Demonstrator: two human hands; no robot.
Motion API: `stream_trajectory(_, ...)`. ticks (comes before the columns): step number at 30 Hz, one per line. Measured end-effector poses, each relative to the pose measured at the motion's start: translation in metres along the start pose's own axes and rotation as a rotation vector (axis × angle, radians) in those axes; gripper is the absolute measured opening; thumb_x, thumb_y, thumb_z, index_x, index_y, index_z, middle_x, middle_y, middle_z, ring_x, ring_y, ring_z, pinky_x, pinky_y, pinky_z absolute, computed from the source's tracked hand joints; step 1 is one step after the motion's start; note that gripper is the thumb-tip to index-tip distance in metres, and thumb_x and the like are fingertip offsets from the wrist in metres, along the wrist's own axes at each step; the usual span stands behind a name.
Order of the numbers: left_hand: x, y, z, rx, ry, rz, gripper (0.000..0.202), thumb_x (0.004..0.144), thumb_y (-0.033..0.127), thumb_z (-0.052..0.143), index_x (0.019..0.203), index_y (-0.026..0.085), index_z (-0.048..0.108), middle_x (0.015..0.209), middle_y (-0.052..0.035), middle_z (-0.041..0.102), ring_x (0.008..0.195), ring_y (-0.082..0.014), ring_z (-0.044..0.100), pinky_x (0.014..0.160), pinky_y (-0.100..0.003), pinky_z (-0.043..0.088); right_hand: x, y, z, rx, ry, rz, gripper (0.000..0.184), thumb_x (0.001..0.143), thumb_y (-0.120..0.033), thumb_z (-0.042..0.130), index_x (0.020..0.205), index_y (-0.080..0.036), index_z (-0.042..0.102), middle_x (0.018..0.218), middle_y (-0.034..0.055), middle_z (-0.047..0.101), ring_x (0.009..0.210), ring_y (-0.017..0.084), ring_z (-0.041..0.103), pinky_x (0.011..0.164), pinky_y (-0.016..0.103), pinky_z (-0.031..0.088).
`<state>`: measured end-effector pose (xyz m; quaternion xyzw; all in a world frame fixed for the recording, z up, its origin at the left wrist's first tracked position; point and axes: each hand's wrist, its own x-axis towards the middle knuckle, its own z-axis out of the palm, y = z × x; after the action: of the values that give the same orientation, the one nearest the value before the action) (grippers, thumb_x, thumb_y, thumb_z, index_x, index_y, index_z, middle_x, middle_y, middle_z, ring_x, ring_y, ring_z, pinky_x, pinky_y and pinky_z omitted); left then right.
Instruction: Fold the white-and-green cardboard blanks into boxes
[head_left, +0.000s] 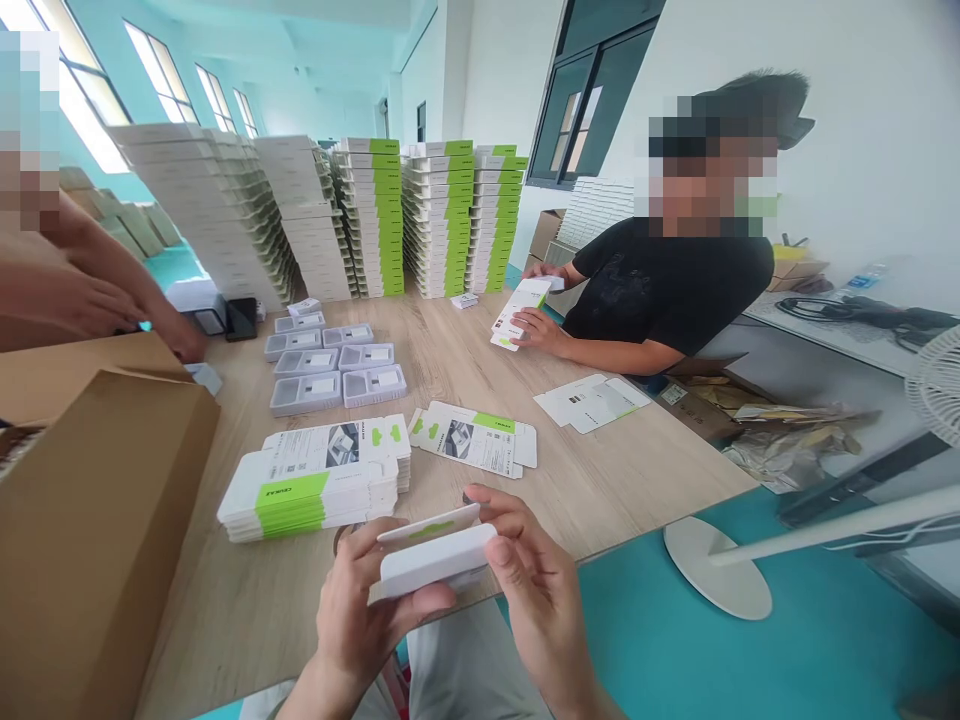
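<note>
Both my hands hold one white carton box with a green patch (435,555) just over the near edge of the wooden table (600,470). My left hand (367,610) grips its left end and underside, thumb along the bottom. My right hand (525,580) closes on its right end, fingers curled over the top flap. Beyond it lies a stack of flat white-and-green cartons (315,485), and a few loose flat cartons (476,438) sit to its right.
Grey plastic trays (330,370) lie in rows mid-table; tall stacks of boxes (375,215) line the far edge. A brown cardboard box (90,530) stands at left. A person in black (667,285) folds a carton (519,310) at right; another person's hand (90,300) reaches in from the left. A fan base (716,570) stands on the floor.
</note>
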<state>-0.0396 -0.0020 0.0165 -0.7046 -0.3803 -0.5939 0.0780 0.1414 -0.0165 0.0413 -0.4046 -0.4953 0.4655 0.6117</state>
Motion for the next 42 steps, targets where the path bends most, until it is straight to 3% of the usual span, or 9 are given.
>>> stream_trajectory(6, -0.021, 0.004, 0.015, 0.028, -0.049, -0.067, 0.035, 0.101, 0.059, 0.058, 0.108, 0.024, 0.062, 0.093, -0.0067, 0.078, 0.078, -0.0211, 0.079, 0.064, -0.029, 0.064, -0.005, 0.01, 0.02, 0.146, 0.186, 0.205, 0.034, 0.094, -0.06, 0.07, 0.092, -0.027, 0.064, 0.113, 0.0069, 0.074, 0.099, 0.025, 0.069, 0.083, 0.037, 0.058)
stream_trajectory(9, -0.031, 0.02, 0.021, -0.133, -0.127, -0.331, 0.035, 0.109, 0.05, 0.046, 0.128, 0.023, 0.057, 0.113, -0.0132, 0.075, 0.1, -0.0263, 0.078, 0.079, -0.039, 0.068, -0.003, 0.01, 0.029, 0.193, 0.267, 0.157, 0.035, 0.091, -0.058, 0.073, 0.089, -0.028, 0.056, 0.101, 0.0042, 0.071, 0.09, 0.024, 0.068, 0.077, 0.037, 0.059)
stream_trajectory(12, -0.034, 0.031, 0.023, -0.385, -0.058, -0.624, 0.034, 0.11, 0.053, 0.038, 0.126, 0.028, 0.053, 0.131, -0.0148, 0.071, 0.121, -0.0297, 0.07, 0.093, -0.049, 0.064, -0.001, 0.009, 0.034, 0.223, 0.275, 0.134, 0.033, 0.091, -0.052, 0.072, 0.089, -0.029, 0.049, 0.098, 0.002, 0.069, 0.087, 0.023, 0.067, 0.077, 0.037, 0.058)
stream_trajectory(16, -0.025, 0.026, 0.024, -0.589, 0.053, -0.85, 0.02, 0.106, 0.046, 0.053, 0.097, 0.029, 0.049, 0.111, -0.0061, 0.079, 0.1, -0.0235, 0.076, 0.081, -0.036, 0.062, -0.003, 0.012, 0.037, 0.255, 0.21, 0.145, 0.03, 0.094, -0.044, 0.07, 0.093, -0.03, 0.044, 0.102, 0.0021, 0.067, 0.092, 0.024, 0.07, 0.08, 0.039, 0.06)
stream_trajectory(19, -0.016, 0.02, 0.025, -0.649, 0.109, -0.986, 0.02, 0.1, 0.041, 0.063, 0.095, 0.027, 0.05, 0.101, -0.0027, 0.079, 0.09, -0.0207, 0.074, 0.076, -0.03, 0.059, -0.005, 0.016, 0.038, 0.243, 0.224, 0.146, 0.029, 0.095, -0.044, 0.069, 0.094, -0.029, 0.044, 0.103, 0.0031, 0.067, 0.091, 0.024, 0.07, 0.08, 0.04, 0.06)
stream_trajectory(24, -0.008, 0.015, 0.023, -0.514, 0.09, -1.005, 0.018, 0.099, 0.04, 0.059, 0.11, 0.026, 0.062, 0.1, -0.0013, 0.074, 0.09, -0.0206, 0.069, 0.076, -0.028, 0.055, 0.001, 0.014, 0.04, 0.232, 0.193, 0.157, 0.029, 0.097, -0.051, 0.069, 0.1, -0.029, 0.05, 0.108, 0.0045, 0.069, 0.095, 0.024, 0.07, 0.078, 0.037, 0.06)
stream_trajectory(31, 0.007, 0.012, 0.02, -0.479, -0.031, -1.032, 0.028, 0.098, 0.046, 0.056, 0.098, 0.023, 0.072, 0.094, -0.0018, 0.074, 0.082, -0.0226, 0.065, 0.066, -0.029, 0.05, 0.018, 0.004, 0.035, 0.215, 0.104, 0.19, 0.032, 0.095, -0.055, 0.071, 0.109, -0.029, 0.059, 0.11, 0.0041, 0.072, 0.095, 0.022, 0.069, 0.078, 0.035, 0.057)
stream_trajectory(37, 0.01, 0.018, 0.024, -0.568, 0.049, -1.106, 0.021, 0.093, 0.042, 0.063, 0.094, 0.024, 0.073, 0.091, -0.0007, 0.073, 0.082, -0.0208, 0.062, 0.072, -0.028, 0.048, 0.021, 0.0, 0.036, 0.223, 0.028, 0.207, 0.022, 0.092, -0.042, 0.064, 0.108, -0.027, 0.064, 0.112, 0.0043, 0.074, 0.097, 0.023, 0.069, 0.078, 0.035, 0.056)
stream_trajectory(42, 0.009, 0.014, 0.022, -0.712, -0.11, -1.172, 0.024, 0.087, 0.044, 0.066, 0.096, 0.023, 0.073, 0.096, -0.0022, 0.075, 0.087, -0.0233, 0.063, 0.076, -0.029, 0.047, 0.03, -0.007, 0.043, 0.218, 0.158, 0.264, 0.025, 0.078, -0.028, 0.057, 0.102, -0.027, 0.065, 0.098, 0.0013, 0.074, 0.097, 0.024, 0.069, 0.082, 0.038, 0.055)
